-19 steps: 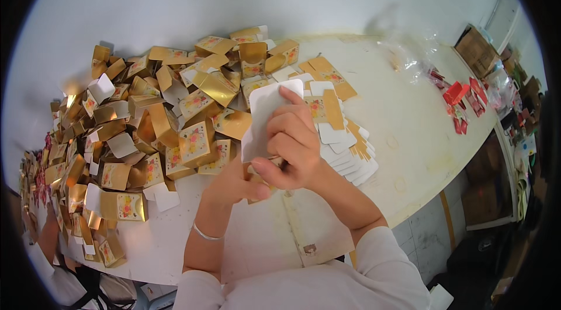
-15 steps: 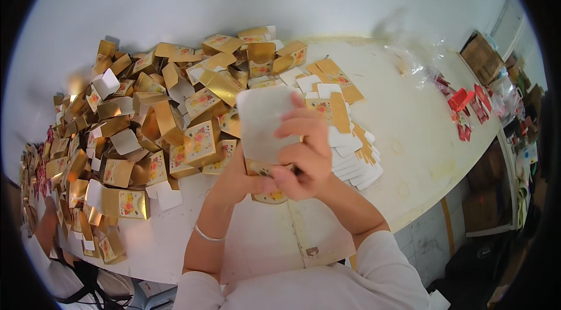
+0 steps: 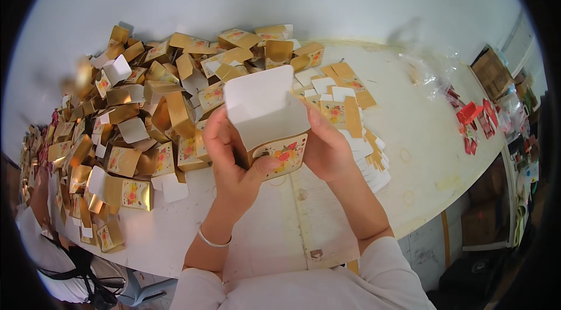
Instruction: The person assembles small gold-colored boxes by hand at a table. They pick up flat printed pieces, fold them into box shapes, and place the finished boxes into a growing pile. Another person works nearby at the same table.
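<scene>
Between my hands is a gold cardboard box [image 3: 286, 155] with a floral print on its front panel. Its top is uncovered, and a white-lined lid flap [image 3: 260, 91] stands up at the back. My left hand [image 3: 231, 152] grips the left side, thumb across the printed front. Along the right side lies my right hand [image 3: 327, 146], its fingers partly hidden behind the box. To the right and behind it, flat unfolded box blanks [image 3: 345, 111] are fanned out in an overlapping stack, gold and white.
A large heap of folded gold boxes [image 3: 137, 129] covers the table's left side. Farther right lie clear plastic wrap [image 3: 429, 73] and red packets [image 3: 470, 114]. A cardboard carton [image 3: 491, 69] stands at the right edge. Another person's arm [image 3: 41, 196] reaches in at far left.
The box has turned from its flap facing me to its hollow inside showing. My right hand has moved from the front to the box's right side.
</scene>
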